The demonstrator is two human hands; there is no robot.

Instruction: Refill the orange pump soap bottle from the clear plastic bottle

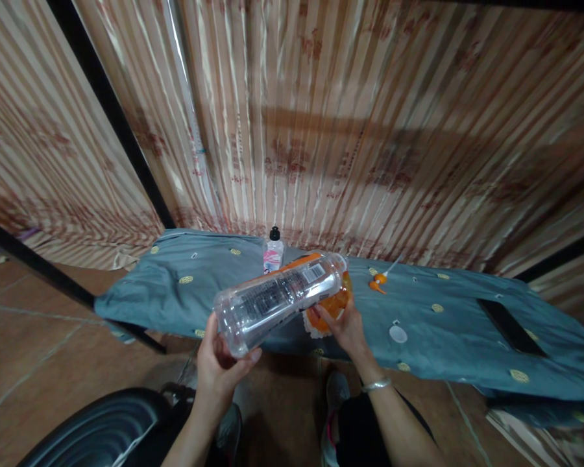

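My left hand (221, 366) grips the base of a large clear plastic bottle (277, 301) with an orange and printed label. The bottle is tilted, its neck end raised toward the upper right. Fingers of my right hand (345, 327) are wrapped round an orange bottle (338, 301), partly hidden behind the clear one. The necks of the two bottles are close together; I cannot tell whether they touch. An orange pump top (379, 280) with a thin tube lies on the blue-green cloth (214, 279) to the right.
A small black-capped bottle (273, 253) stands behind the clear bottle. On the right lie a white disc (398, 334) and a flat black phone-like object (511, 327). A striped curtain (296, 130) hangs behind, dark poles (111, 117) rise at left, and a black round seat (102, 428) is lower left.
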